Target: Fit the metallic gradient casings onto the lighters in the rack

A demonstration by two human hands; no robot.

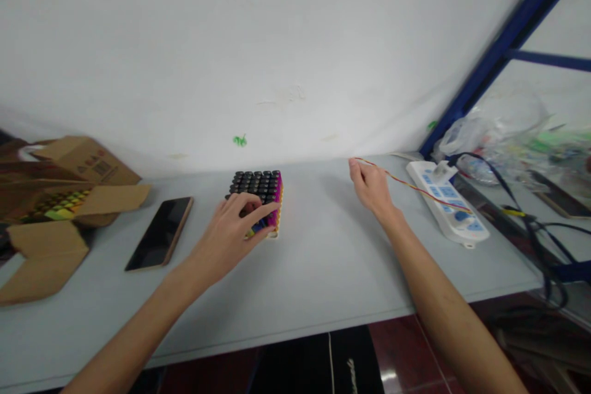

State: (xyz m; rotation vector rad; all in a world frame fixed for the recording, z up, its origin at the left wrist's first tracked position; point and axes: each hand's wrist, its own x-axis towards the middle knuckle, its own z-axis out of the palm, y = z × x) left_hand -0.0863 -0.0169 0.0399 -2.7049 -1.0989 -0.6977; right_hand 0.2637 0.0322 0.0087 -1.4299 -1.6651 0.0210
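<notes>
A block of small black-capped items (256, 181) with purple sides stands in rows in a shallow pale tray (273, 234) on the table. Over its near part is my left hand (237, 218), thumb and forefinger apart at the near right corner, the other fingers bent above the caps. Whether it touches an item there is partly hidden. My right hand (369, 184) is closed, to the right of the block, and pinches the end of a thin red-and-yellow twisted wire (406, 183). That wire runs slackly to the white power strip (446, 200).
A phone (159, 233) lies left of the block. Beyond it an open cardboard box (104, 166) holds several yellow-green items. On the right are a blue metal frame (498, 37), black cables (530, 218) and clear plastic bags (484, 135). A white wall (295, 61) bounds the table's back.
</notes>
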